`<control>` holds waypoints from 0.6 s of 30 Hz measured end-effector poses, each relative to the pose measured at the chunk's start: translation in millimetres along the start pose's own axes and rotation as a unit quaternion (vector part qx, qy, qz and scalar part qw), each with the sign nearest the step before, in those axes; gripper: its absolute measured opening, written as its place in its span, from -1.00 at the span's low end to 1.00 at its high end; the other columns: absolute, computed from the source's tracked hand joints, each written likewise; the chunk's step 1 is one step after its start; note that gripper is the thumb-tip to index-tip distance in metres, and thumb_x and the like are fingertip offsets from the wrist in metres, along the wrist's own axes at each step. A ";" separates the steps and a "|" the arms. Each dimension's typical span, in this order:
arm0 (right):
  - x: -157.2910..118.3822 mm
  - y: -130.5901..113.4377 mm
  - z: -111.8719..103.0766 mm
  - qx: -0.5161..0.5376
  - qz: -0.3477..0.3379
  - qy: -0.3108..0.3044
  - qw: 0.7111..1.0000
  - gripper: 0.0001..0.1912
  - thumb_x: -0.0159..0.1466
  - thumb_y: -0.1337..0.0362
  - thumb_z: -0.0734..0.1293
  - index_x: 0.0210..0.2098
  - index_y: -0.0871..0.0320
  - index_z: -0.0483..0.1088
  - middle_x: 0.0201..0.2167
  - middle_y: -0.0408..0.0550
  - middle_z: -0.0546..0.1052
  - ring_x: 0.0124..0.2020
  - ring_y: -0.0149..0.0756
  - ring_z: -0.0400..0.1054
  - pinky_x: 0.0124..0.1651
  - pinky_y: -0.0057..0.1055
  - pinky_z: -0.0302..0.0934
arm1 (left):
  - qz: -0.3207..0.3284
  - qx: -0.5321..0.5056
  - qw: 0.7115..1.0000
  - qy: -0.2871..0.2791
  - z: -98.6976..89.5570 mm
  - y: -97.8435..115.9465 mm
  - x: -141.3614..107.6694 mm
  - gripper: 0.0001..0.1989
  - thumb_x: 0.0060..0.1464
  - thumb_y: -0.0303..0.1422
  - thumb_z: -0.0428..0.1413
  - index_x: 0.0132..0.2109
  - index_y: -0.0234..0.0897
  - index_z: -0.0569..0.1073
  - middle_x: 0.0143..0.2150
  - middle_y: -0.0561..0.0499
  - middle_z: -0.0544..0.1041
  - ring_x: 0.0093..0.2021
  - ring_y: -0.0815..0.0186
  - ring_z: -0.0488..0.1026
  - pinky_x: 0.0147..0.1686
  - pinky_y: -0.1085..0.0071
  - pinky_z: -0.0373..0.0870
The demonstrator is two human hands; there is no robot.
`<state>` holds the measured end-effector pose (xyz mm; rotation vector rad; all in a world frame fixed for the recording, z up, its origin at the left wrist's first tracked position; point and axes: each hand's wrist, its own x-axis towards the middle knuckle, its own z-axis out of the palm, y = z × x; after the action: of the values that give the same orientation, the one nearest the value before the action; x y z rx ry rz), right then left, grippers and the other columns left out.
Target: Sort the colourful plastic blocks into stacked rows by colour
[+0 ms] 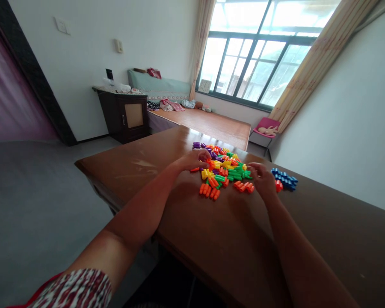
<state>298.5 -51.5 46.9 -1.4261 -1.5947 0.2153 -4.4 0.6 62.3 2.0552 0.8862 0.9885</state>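
A heap of plastic building blocks (pixel 226 164) in orange, yellow, green and purple lies on the brown table. At the heap's left side is my left hand (pixel 197 159), its fingers curled on an orange block (pixel 211 164). My right hand (pixel 263 179) hovers at the right edge, fingers bent and apart, close to green blocks (pixel 239 173) and a small yellow one; nothing shows in its grip. Nearer to me lie joined orange blocks (pixel 209 191) and another orange row (pixel 244 186). Right of my right hand are joined blue blocks (pixel 284 179), with an orange block (pixel 278 185) partly hidden behind the hand.
The glossy brown table (pixel 211 239) has its left corner near a dark cabinet (pixel 125 113). Behind it stand a wooden bed (pixel 205 119) with cloths and soft toys, and a pink chair (pixel 267 127) holding a plush toy. A curtained window is at the back.
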 end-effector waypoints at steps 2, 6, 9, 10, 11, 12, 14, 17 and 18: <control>-5.3 -23.6 14.0 0.112 0.024 -0.130 0.985 -0.54 0.22 -0.08 0.25 -0.11 0.15 0.44 -0.26 0.02 0.57 -0.39 -0.26 0.42 -0.39 -0.33 0.32 | 0.048 0.012 0.998 0.045 12.1 5.0 1.2 -0.75 -0.14 -0.35 0.28 -0.28 -0.33 0.46 -0.29 0.01 0.50 -0.26 0.35 0.43 -0.32 0.49 0.39; -22.0 -52.6 42.5 0.226 0.026 -0.244 0.943 -0.49 0.16 -0.10 0.32 -0.04 0.10 0.42 -0.13 -0.02 0.56 -0.18 -0.21 0.45 -0.24 -0.31 0.38 | 0.108 0.046 0.992 0.048 41.6 8.0 -3.5 -0.84 -0.01 -0.31 0.22 -0.30 -0.29 0.46 -0.23 -0.02 0.48 -0.21 0.32 0.42 -0.32 0.47 0.43; -20.8 -51.1 49.6 0.247 0.027 -0.232 0.940 -0.47 0.09 -0.10 0.39 -0.06 0.09 0.43 -0.13 -0.03 0.56 -0.12 -0.19 0.44 -0.11 -0.25 0.37 | 0.146 0.066 0.986 0.033 52.0 4.6 -7.1 -0.86 0.07 -0.30 0.16 -0.22 -0.25 0.48 -0.16 -0.04 0.48 -0.15 0.30 0.43 -0.24 0.43 0.46; -15.9 -44.8 45.9 0.247 0.032 -0.220 0.943 -0.46 0.07 -0.09 0.41 -0.07 0.10 0.44 -0.13 -0.03 0.56 -0.12 -0.19 0.44 -0.09 -0.23 0.37 | 0.155 0.071 0.985 0.029 52.3 2.8 -7.3 -0.82 0.07 -0.31 0.16 -0.16 -0.23 0.48 -0.09 -0.05 0.47 -0.10 0.28 0.43 -0.20 0.41 0.46; -9.4 -35.0 38.3 0.245 0.037 -0.200 0.948 -0.46 0.05 -0.08 0.43 -0.08 0.10 0.44 -0.12 -0.03 0.55 -0.11 -0.19 0.43 -0.07 -0.23 0.36 | 0.161 0.077 0.983 0.026 51.6 0.8 -6.9 -0.76 0.07 -0.31 0.16 -0.08 -0.20 0.47 -0.02 -0.06 0.46 -0.04 0.26 0.43 -0.17 0.40 0.47; -2.3 -21.8 26.8 0.240 0.045 -0.165 0.956 -0.44 0.04 -0.07 0.44 -0.07 0.12 0.43 -0.12 -0.02 0.55 -0.12 -0.20 0.43 -0.07 -0.23 0.36 | 0.164 0.086 0.982 0.027 50.1 -1.2 -6.0 -0.72 0.08 -0.31 0.15 -0.03 -0.18 0.47 0.03 -0.06 0.44 0.00 0.24 0.42 -0.14 0.39 0.46; 10.0 14.4 -5.8 0.215 0.072 -0.059 0.972 -0.42 0.05 -0.08 0.42 -0.05 0.14 0.41 -0.12 0.02 0.55 -0.15 -0.22 0.43 -0.11 -0.26 0.36 | 0.161 0.106 0.981 0.033 46.6 -4.8 -3.6 -0.71 0.11 -0.30 0.12 0.00 -0.16 0.46 0.06 -0.06 0.43 0.04 0.23 0.41 -0.12 0.39 0.46; 13.4 83.4 -62.6 0.090 0.138 0.129 0.978 -0.45 0.10 -0.09 0.35 -0.08 0.18 0.40 -0.17 0.06 0.55 -0.27 -0.26 0.43 -0.24 -0.30 0.36 | 0.154 0.133 0.978 0.054 42.7 -9.5 0.2 -0.77 0.15 -0.29 0.06 -0.07 -0.17 0.51 0.00 -0.05 0.47 0.00 0.23 0.44 -0.10 0.37 0.46; 9.8 105.8 -78.6 0.017 0.156 0.167 0.973 -0.48 0.11 -0.06 0.32 -0.09 0.20 0.40 -0.20 0.07 0.55 -0.29 -0.26 0.43 -0.26 -0.32 0.35 | 0.157 0.142 0.975 0.065 41.7 -11.0 1.5 -0.78 0.16 -0.29 0.05 -0.10 -0.18 0.52 -0.02 -0.05 0.49 -0.01 0.23 0.44 -0.07 0.35 0.44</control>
<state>428.3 -45.6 22.9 -1.5889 -1.0882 0.1737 28.0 -4.0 34.1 2.4495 0.8231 1.2352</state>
